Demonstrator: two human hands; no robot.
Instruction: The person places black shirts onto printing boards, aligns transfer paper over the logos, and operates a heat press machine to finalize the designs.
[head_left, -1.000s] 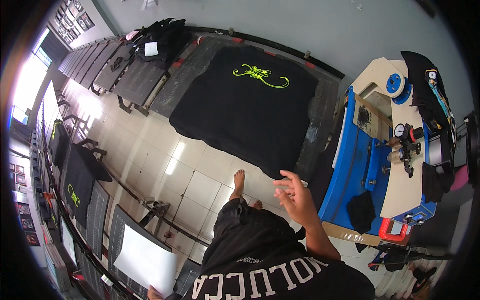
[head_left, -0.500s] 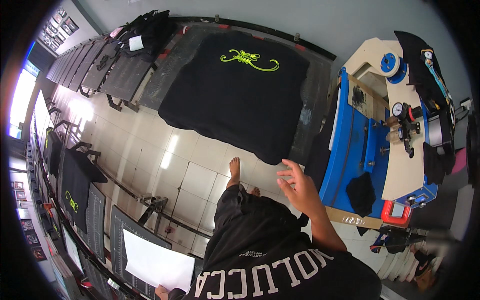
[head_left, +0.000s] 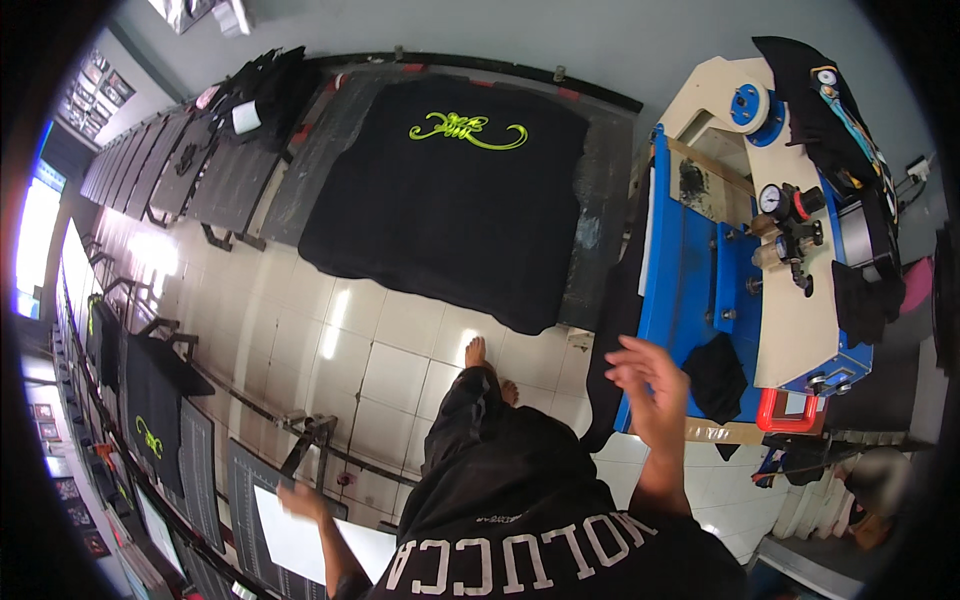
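Observation:
My right hand is raised beside the front left corner of the blue heat press. Its fingers are loosely bent and apart, with nothing in them. At lower left, my left hand passes over a white sheet on a dark grey platen. Motion blurs its fingers, and my left forearm covers part of the sheet. Ahead, a black garment with a bright yellow-green ornament lies spread on a large dark board.
A dark cloth lies on the press, near a red frame-shaped handle. Black garments are heaped on the platens at the far left. Another printed black garment lies on the left row. Metal rails run above the tiled floor.
My left hand has come up and left over the white sheet. My right hand has moved right, towards the press. The whole view has shifted slightly.

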